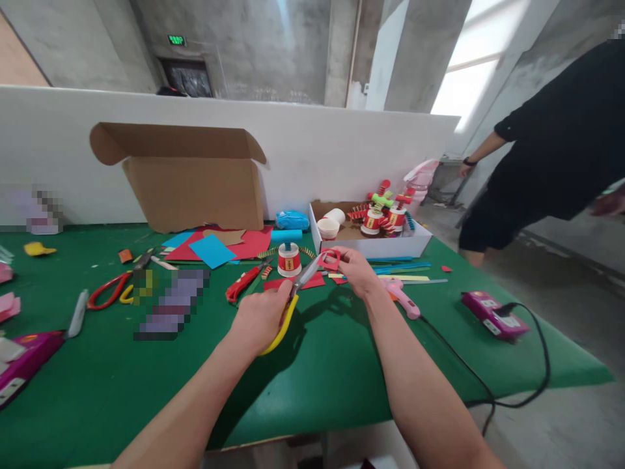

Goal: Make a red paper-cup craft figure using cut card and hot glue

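My left hand (pixel 261 317) is closed around the yellow handles of a pair of scissors (pixel 305 275), whose blades point up and to the right. A small red paper piece (pixel 331 260) is pinched in my right hand (pixel 357 270), right at the blade tips. Just beyond the scissors stands an upside-down paper cup (pixel 289 262) with a red and gold band and something blue on top. Green-gold folded strips reach out on both sides of it. Red paper (pixel 312 280) lies on the table behind the blades.
Paper cups and several cup figures sit in a white box (pixel 375 247). A pink glue gun (pixel 405 301) lies right of my right arm, its cord near a purple power strip (pixel 493 315). Red pliers (pixel 244 283), red-handled scissors (pixel 110 292) and coloured paper (pixel 211 251) lie leftward. A person (pixel 551 137) stands right.
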`<state>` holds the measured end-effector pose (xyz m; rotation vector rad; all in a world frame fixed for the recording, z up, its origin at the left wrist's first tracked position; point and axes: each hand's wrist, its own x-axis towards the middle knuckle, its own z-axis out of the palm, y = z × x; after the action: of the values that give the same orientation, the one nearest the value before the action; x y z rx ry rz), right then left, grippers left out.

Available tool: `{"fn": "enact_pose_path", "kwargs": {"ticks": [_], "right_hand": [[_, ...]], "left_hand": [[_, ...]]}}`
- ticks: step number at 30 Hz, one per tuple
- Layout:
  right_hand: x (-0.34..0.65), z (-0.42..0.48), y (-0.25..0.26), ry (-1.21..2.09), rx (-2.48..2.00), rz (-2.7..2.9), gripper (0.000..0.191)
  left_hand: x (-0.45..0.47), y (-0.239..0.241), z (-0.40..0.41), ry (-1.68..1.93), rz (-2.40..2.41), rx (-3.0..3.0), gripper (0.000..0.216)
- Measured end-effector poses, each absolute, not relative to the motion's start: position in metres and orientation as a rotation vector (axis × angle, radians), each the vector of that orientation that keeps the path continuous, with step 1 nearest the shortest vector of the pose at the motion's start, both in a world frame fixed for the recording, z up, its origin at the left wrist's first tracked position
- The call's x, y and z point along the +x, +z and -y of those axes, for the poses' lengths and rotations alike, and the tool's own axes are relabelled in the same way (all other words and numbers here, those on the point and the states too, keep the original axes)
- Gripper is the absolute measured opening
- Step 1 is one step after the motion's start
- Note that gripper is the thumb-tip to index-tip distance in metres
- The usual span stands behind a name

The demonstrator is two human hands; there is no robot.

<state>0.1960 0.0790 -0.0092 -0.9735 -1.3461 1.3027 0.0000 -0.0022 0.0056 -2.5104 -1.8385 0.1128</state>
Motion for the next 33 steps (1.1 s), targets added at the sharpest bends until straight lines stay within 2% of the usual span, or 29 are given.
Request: {"fn": "enact_pose_path", "kwargs": {"ticks": [33], "right_hand": [[0.1967,-0.0802,-0.011,1.306,-0.996,1.317,0.031]], "left_hand": [[-0.0004,0.0036,0.0009,0.11,1.845,-2.518,0.036]]}}
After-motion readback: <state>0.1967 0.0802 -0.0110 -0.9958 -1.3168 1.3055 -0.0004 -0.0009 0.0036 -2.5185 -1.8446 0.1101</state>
